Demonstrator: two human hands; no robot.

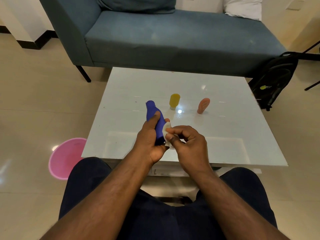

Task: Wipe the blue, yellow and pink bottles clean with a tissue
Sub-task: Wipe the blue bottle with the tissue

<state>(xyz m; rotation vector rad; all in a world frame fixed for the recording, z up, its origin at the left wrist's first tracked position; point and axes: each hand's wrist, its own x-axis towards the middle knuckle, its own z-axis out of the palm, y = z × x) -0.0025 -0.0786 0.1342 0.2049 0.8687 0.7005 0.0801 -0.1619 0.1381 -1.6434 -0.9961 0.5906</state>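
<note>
Three small bottles are in play, and nothing shows what any of them contains. The blue bottle [154, 119] is lifted above the near middle of the white bench [225, 135], tilted with its rounded end pointing far and left. The yellow bottle [174, 100] stands cap-down on the bench beyond it, and the pink bottle [203, 105] stands to the right of the yellow one, well apart from it and leaning slightly. On the floor left of the bench sits a pink bin [65, 159], partly hidden by the bench edge and a knee; its inside looks bare as far as it can be seen. The left hand [150, 141] has its grip clamped around the blue bottle, thumb laid along the top and fingers curled underneath. The right hand [187, 142] has its grip closed in a pinch on a crumpled white tissue [167, 129], pressing it against the right side of the blue bottle. A blue sofa [164, 37] stands at the far side, with a black backpack [271, 80] at far right.
</note>
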